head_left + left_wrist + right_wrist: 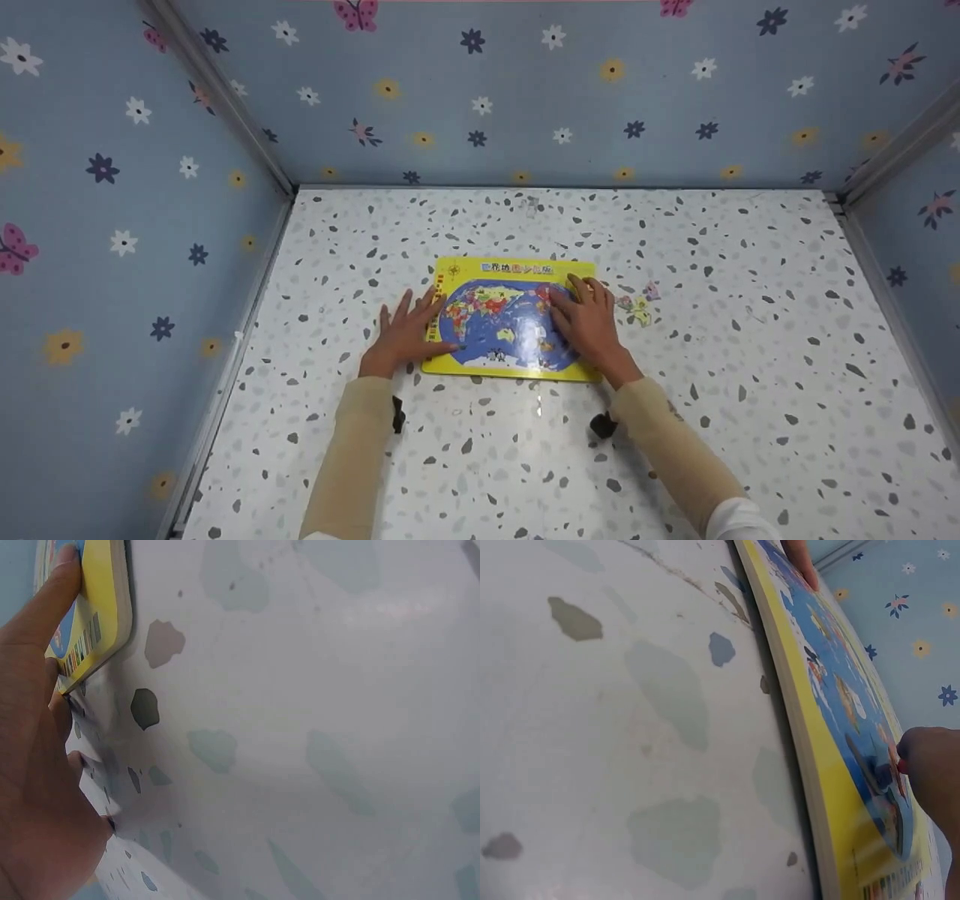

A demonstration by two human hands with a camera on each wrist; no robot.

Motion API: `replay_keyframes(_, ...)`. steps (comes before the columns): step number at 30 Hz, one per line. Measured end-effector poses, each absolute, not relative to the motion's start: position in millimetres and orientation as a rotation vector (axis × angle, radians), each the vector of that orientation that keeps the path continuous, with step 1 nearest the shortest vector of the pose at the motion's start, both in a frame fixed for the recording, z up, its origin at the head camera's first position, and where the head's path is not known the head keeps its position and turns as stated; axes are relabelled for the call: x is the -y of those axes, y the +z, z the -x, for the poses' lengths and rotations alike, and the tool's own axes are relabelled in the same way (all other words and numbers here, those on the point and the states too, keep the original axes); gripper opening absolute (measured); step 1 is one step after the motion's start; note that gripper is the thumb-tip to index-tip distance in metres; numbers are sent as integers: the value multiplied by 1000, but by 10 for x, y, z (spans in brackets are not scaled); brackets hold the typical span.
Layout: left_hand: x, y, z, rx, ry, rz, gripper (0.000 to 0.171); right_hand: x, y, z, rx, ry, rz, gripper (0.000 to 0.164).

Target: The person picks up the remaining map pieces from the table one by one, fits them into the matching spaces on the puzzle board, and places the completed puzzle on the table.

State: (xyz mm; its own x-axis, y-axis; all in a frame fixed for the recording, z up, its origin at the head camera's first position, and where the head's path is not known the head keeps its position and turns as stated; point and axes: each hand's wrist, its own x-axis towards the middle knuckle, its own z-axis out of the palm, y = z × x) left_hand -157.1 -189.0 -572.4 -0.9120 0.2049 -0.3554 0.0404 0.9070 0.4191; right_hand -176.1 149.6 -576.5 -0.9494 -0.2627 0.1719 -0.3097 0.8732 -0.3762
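Observation:
A yellow-bordered world map puzzle board lies flat on the speckled table. My left hand rests at its left edge with spread fingers, the thumb lying on the board's face near a corner. At the upper right of the map, my right hand pinches a small red puzzle piece against the blue surface, its other fingers bent over the right border. Most of that piece is hidden by the fingers in the right wrist view. Loose puzzle pieces, one yellow-green, lie just right of this hand.
The white speckled table extends around the board. Blue flowered panels rise at the back and both sides. A small clear scrap lies near the back edge. Black wrist devices sit by both sleeves.

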Motion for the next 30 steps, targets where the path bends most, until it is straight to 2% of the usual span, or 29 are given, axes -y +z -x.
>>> replay_keyframes(19, 1882, -5691, 1564, -2675, 590, -187, 104, -1469, -5783, 1769, 2934, 637, -436, 43)
replay_keyframes(30, 1875, -5698, 1558, -2670, 589, -172, 104, -1543, -5770, 1761, 2869, 770, -360, 32)
